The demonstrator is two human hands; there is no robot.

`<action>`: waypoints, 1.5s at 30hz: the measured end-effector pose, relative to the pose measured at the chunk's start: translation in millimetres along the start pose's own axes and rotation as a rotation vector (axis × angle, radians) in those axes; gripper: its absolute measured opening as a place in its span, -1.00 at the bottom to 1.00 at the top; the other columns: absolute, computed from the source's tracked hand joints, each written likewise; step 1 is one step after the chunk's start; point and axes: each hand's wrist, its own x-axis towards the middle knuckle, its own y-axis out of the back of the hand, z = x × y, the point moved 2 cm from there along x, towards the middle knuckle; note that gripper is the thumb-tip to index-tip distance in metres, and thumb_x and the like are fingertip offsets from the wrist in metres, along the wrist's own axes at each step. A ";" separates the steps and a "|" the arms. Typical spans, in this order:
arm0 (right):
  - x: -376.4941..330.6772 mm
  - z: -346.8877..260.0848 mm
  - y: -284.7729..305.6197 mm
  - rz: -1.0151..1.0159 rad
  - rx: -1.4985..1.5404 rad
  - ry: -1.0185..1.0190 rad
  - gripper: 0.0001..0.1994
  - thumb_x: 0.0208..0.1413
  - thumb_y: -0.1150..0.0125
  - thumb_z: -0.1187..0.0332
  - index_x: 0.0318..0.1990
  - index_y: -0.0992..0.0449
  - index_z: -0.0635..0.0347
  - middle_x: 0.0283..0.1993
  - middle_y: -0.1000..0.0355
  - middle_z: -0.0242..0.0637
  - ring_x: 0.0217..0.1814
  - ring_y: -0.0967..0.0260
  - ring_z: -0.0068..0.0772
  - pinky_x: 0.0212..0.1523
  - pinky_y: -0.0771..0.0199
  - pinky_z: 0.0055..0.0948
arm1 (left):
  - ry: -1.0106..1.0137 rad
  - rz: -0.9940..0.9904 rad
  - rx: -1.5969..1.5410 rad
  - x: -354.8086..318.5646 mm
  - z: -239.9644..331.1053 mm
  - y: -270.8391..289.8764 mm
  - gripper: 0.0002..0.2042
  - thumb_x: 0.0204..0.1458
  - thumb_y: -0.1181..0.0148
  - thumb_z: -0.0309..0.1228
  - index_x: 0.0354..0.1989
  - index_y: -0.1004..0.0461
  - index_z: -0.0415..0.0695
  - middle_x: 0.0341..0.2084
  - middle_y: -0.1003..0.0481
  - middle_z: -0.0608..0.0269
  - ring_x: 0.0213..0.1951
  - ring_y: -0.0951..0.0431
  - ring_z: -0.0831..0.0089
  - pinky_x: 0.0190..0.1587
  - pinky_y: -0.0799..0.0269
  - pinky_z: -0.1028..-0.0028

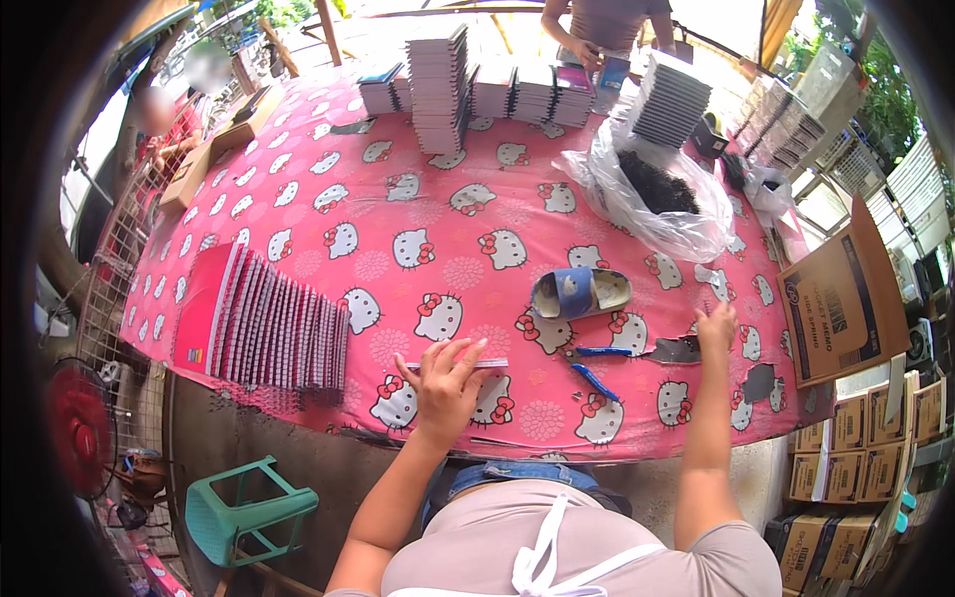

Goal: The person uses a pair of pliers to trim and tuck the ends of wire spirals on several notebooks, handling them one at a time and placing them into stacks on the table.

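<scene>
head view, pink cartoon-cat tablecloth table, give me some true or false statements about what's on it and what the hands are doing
1. The left hand holds a thin flat notebook at the table's near edge. True.
2. The right hand holds a blue pen. False: it rests open on the pink cartoon-cat tablecloth; two blue pens lie apart from it.
3. A fanned row of spiral-bound notebooks lies to the person's left. True.
4. The clear plastic bag is empty. False: it holds dark material.
5. A blue slipper lies on the table. True.
</scene>
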 end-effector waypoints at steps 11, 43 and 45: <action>-162.4 -196.2 139.1 -1.052 0.992 0.760 -0.18 -0.05 -0.23 0.52 0.39 0.01 -0.03 -0.45 -0.46 -0.25 -0.44 -0.45 -0.25 -0.38 -0.43 -0.27 | -0.011 -0.045 0.028 -6.0 -11.8 6.8 -0.58 -0.07 -0.26 -0.31 0.05 -0.49 0.20 -0.11 -0.49 0.45 0.12 -0.31 0.32 0.23 0.58 -0.30; -172.9 -251.1 123.6 -0.560 0.778 1.023 -0.75 -0.04 -0.33 0.29 -0.26 -0.44 0.16 -0.38 -0.39 -0.24 -0.40 -0.42 -0.22 -0.41 -0.42 -0.30 | 0.030 -0.064 -0.038 -9.3 -14.1 -0.3 -0.78 -0.03 -0.24 -0.21 -0.17 -0.59 0.25 -0.29 -0.53 0.59 -0.03 -0.38 0.45 0.13 0.19 -0.31; -176.0 -255.9 132.8 -0.667 0.811 0.932 -0.73 -0.07 -0.35 0.26 -0.29 -0.44 0.15 -0.39 -0.36 -0.25 -0.39 -0.41 -0.16 -0.42 -0.41 -0.25 | 0.040 -0.054 -0.047 -10.9 -16.7 -0.5 -0.78 -0.03 -0.24 -0.19 -0.17 -0.59 0.25 -0.30 -0.54 0.60 -0.06 -0.40 0.46 0.13 0.17 -0.30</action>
